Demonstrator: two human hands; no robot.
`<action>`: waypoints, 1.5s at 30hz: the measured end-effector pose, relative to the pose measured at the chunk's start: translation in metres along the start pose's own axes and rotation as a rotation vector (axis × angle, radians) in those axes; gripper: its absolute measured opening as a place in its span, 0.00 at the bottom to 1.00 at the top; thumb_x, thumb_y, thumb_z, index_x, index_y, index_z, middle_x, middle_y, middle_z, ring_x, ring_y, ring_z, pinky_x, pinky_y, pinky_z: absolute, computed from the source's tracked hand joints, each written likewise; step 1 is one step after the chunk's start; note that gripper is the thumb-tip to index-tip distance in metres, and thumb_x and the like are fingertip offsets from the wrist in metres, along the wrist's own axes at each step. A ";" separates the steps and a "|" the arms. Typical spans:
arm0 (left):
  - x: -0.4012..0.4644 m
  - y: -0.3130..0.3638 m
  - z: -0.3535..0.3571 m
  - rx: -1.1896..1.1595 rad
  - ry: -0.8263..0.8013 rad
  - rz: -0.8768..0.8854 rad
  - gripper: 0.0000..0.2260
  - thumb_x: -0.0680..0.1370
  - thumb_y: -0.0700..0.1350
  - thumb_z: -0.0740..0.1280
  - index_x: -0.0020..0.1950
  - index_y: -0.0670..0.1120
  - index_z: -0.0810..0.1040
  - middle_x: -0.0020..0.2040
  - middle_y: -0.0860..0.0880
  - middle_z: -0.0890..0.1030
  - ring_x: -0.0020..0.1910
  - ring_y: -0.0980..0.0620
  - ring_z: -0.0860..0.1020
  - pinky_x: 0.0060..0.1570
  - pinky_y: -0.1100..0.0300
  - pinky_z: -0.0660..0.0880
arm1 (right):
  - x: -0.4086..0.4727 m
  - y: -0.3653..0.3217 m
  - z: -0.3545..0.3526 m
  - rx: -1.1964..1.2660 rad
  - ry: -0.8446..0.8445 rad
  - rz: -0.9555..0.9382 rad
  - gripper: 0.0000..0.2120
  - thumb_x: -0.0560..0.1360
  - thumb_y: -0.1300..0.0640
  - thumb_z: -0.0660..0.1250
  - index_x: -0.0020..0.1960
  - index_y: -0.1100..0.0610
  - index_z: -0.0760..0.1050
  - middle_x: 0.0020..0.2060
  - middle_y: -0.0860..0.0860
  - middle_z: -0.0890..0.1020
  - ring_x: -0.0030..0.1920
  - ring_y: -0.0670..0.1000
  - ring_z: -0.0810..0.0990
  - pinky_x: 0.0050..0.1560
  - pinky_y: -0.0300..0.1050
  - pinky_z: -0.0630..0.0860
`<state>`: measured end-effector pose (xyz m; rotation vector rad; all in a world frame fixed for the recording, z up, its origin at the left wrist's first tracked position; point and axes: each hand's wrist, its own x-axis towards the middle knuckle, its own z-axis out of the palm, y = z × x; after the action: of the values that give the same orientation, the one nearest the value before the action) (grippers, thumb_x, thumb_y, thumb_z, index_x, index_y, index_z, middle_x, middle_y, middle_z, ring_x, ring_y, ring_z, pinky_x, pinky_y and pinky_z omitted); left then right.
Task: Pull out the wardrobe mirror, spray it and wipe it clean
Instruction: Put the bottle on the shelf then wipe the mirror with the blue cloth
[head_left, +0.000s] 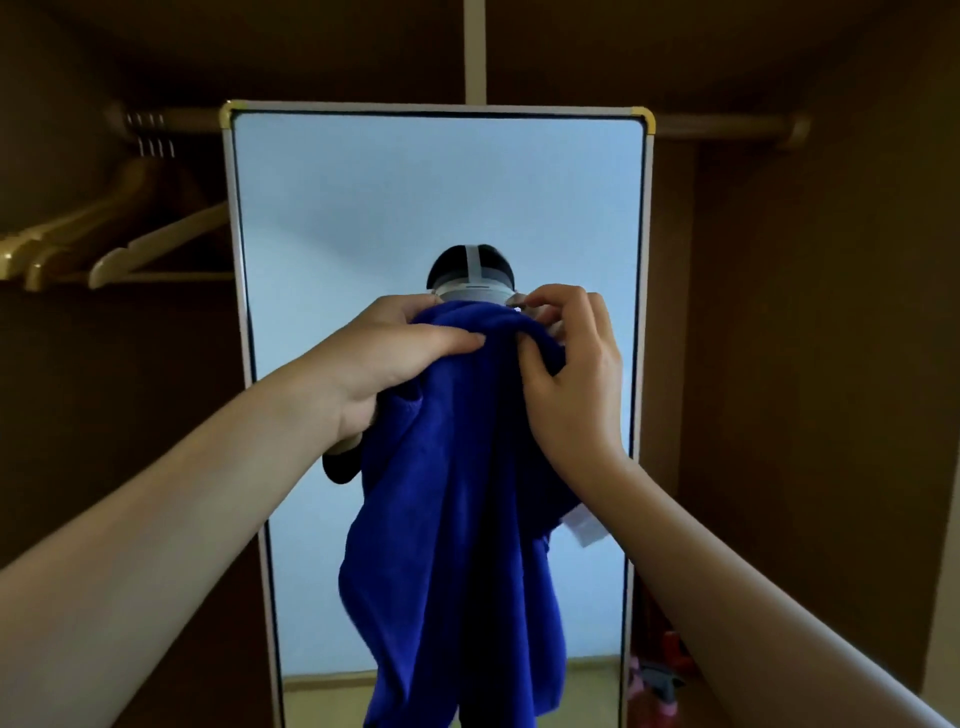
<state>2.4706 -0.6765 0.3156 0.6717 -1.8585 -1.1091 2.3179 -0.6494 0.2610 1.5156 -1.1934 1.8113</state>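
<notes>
Both bare forearms reach up and forward from the near corners, meeting in front of the mirror (441, 208). The left hand (387, 358) comes in from the left, back of the hand toward the camera, its fingers curled over the top fold of the cloth (457, 493) and gripping it, fingertips pointing right. The right hand (571, 374) rises from the right with the wrist bent; its thumb and fingers pinch the cloth's upper right edge, the index finger arched above the fold.

The cloth is deep blue, soft and plush like microfibre. It bunches at the top between the two hands and hangs down in long loose folds toward the bottom of the view. A small white tag (582, 525) sticks out from its right edge, just below the right wrist.

The mirror is a tall upright rectangle with rounded corners, a thin pale frame and yellow corner caps. It stands just beyond the hands, at the centre, and its glass reflects a pale wall and the person's head-worn rig. Whether the cloth touches the glass cannot be told.

The wardrobe (805, 312) around it is dark brown wood. A round rail (727, 127) runs behind the mirror's top, and pale wooden hangers (130, 244) hang on it at the left. A reddish bottle (660, 680) stands low at the right, beside the mirror's edge.
</notes>
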 end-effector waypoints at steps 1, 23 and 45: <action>0.000 -0.002 -0.004 -0.012 0.030 0.006 0.04 0.76 0.40 0.70 0.45 0.49 0.81 0.39 0.49 0.84 0.37 0.53 0.82 0.35 0.64 0.77 | -0.002 -0.004 0.005 0.013 -0.010 0.023 0.11 0.74 0.66 0.65 0.55 0.56 0.75 0.48 0.47 0.74 0.46 0.45 0.75 0.47 0.40 0.74; 0.002 -0.059 -0.118 0.333 0.535 0.710 0.10 0.78 0.48 0.62 0.55 0.45 0.76 0.51 0.49 0.79 0.53 0.52 0.77 0.54 0.54 0.76 | -0.020 -0.047 0.108 -0.106 0.059 -0.186 0.27 0.76 0.71 0.56 0.74 0.60 0.65 0.71 0.58 0.67 0.67 0.58 0.66 0.70 0.52 0.66; 0.021 -0.105 -0.123 -0.142 0.373 0.319 0.16 0.85 0.47 0.53 0.47 0.41 0.76 0.40 0.45 0.79 0.42 0.44 0.79 0.43 0.54 0.73 | 0.041 -0.094 0.170 -0.770 -0.191 -0.421 0.34 0.72 0.57 0.71 0.75 0.55 0.62 0.74 0.53 0.65 0.70 0.58 0.64 0.66 0.52 0.68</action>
<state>2.5691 -0.7942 0.2607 0.4451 -1.4888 -0.8331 2.4718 -0.7546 0.3291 1.3395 -1.3190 0.8000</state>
